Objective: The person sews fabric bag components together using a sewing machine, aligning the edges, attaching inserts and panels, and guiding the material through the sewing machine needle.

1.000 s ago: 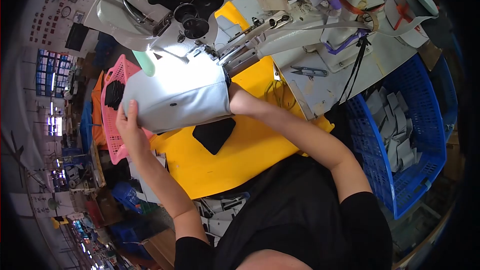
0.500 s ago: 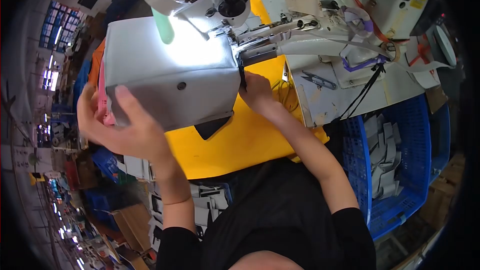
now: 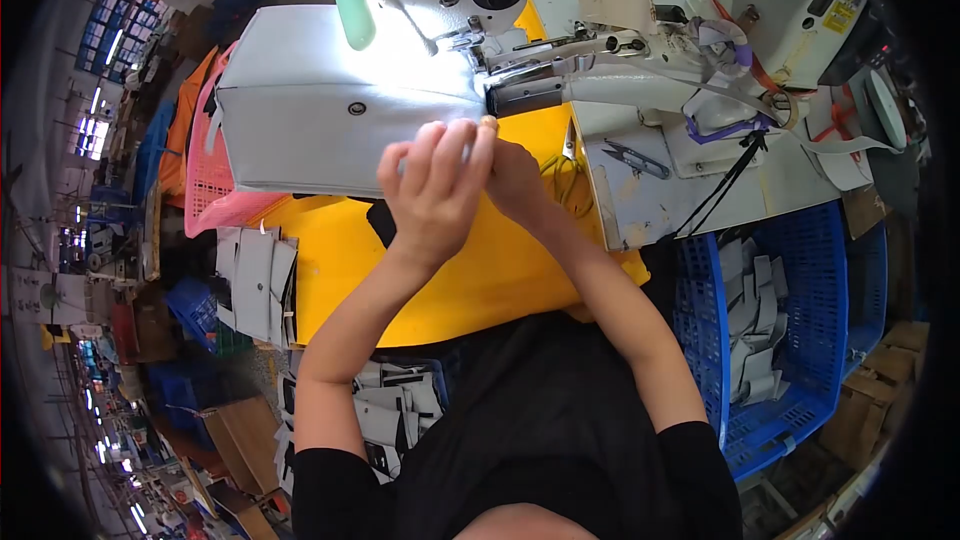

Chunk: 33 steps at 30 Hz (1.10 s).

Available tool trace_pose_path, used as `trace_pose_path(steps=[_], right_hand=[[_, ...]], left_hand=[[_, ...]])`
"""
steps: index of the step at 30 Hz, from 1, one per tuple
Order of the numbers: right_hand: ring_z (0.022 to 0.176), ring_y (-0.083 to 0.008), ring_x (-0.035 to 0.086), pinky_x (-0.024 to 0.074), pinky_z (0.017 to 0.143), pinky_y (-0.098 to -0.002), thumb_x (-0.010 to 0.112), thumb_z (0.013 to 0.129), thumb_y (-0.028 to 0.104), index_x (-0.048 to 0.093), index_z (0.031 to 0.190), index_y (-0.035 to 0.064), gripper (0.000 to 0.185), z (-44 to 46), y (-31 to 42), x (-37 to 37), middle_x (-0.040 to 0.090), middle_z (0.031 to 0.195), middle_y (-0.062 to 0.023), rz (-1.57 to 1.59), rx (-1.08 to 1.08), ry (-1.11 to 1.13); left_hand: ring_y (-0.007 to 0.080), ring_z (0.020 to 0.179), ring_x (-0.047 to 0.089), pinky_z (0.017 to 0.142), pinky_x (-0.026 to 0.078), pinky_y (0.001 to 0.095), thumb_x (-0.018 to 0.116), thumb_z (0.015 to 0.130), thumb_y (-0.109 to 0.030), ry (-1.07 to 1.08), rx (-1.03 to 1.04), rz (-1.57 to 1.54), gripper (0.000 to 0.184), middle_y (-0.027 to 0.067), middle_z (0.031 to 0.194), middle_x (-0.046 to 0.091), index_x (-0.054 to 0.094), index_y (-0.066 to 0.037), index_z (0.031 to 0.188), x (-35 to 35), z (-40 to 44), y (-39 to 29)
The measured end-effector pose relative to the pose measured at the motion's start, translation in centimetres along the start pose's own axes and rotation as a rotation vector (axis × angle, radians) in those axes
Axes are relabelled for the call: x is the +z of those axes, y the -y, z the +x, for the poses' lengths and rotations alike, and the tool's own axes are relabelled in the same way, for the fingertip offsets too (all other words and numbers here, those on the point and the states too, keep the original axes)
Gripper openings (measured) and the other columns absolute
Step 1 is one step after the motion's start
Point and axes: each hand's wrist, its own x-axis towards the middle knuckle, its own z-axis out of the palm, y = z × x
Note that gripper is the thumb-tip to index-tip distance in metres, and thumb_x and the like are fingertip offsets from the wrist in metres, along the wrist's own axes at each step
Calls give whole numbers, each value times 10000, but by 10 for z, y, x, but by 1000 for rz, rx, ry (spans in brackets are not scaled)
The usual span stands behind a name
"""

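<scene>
A grey box-shaped fabric piece (image 3: pixel 300 135) with a small dark eyelet sits at the sewing machine (image 3: pixel 470 35), its right end against the needle area under a bright light. My left hand (image 3: pixel 435 185) is at the piece's lower right corner, fingers bent and closed on its edge. Right beside it, my right hand (image 3: pixel 515 180) grips the same edge just below the machine's arm; its fingertips are partly hidden behind the left hand. Below both hands lies a yellow sheet (image 3: pixel 400 290) covering the work surface.
Thread snips (image 3: pixel 637 159) lie on the machine table, and yellow-handled scissors (image 3: pixel 567 170) rest beside its edge. A blue crate (image 3: pixel 720 340) at right holds grey strips. At left are a pink basket (image 3: pixel 210 195) and stacked grey panels (image 3: pixel 262 285).
My left hand has moved right, from the piece's left end to the corner beside my right hand. The view has shifted slightly. My right hand stays at the edge.
</scene>
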Motion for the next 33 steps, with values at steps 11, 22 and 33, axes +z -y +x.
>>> trace_pose_path(steps=[11,22,33], right_hand=[[704,-234,644,507,618,-323,645,902,178,575,875,23,172,-1,68,-75,619,776,-105,273,-150,-325],[619,-182,633,491,568,-292,642,875,103,584,859,22,101,-15,35,-60,615,709,-85,192,-271,-222],[634,-316,639,481,530,-407,560,879,193,611,826,83,132,-4,31,-15,651,736,-107,-128,-151,-194]], left_hand=[[310,781,571,713,475,403,577,772,19,710,-300,-203,307,128,826,553,630,4,1075,-51,65,12],[327,773,543,699,457,399,567,798,45,477,-278,-503,320,150,830,524,630,26,1111,-33,55,7],[284,859,541,739,453,362,571,711,-1,479,-86,-379,341,118,921,527,591,61,1047,-21,51,3]])
